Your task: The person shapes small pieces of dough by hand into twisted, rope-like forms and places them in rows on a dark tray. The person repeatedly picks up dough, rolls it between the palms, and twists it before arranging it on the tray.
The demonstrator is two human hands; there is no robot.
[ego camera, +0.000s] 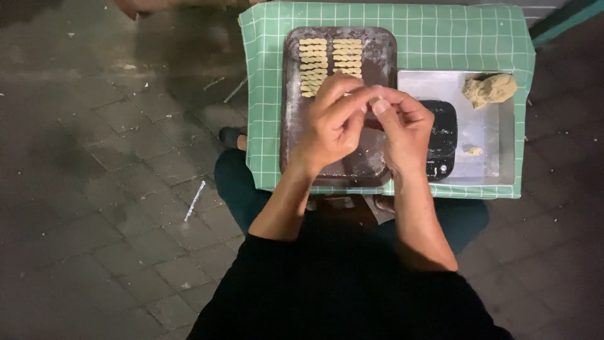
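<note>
Hands [368, 123] pinch soft dough above dark tray [296, 113].

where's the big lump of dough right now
In the head view the lump of dough sits at the far right corner of the metal tray, right of the black scale and well clear of both hands.

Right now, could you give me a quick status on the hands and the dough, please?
Left hand and right hand together, pinching a small dough piece. Shaped twists in two rows on dark tray. Dough lump apart, right.
</note>
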